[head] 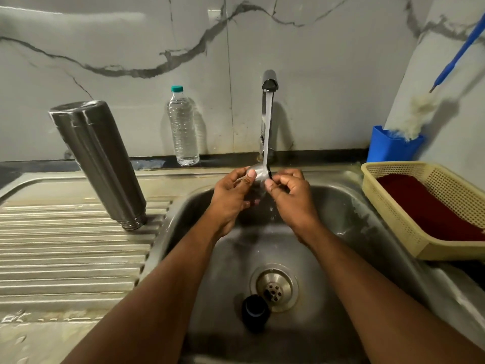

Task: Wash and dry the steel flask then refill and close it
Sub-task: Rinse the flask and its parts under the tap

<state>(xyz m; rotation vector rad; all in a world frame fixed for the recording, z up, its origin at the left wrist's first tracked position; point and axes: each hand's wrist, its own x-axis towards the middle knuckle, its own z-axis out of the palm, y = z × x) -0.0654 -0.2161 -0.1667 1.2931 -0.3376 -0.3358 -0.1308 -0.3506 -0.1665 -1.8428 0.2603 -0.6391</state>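
1. Steel flask [98, 164]: inverted on the drainboard [65, 245], draining.
2. Left hand [231, 195] and right hand [291, 198]: I see both pinching the steel cap [258, 172] under the tap stream [267, 127].
3. Step: cap rinse; next, I judge, drying with the maroon cloth [430, 206].

A home kitchen, at the washing-up corner; the hands [231, 198] grip a small steel piece under the running tap [269, 82], and everything around that grip says so; just below it lies a steel sink [349, 206] with a round drain [274, 286]; to its left a ribbed draining board [65, 248] with a steel flask [98, 161] standing upside down; behind it, marble-look wall tiles [105, 43] and a plastic water bottle [183, 127]; to its right a yellow plastic basket [388, 206] holding a red cloth [430, 206], and a blue holder [391, 149] with a bottle brush [420, 114].
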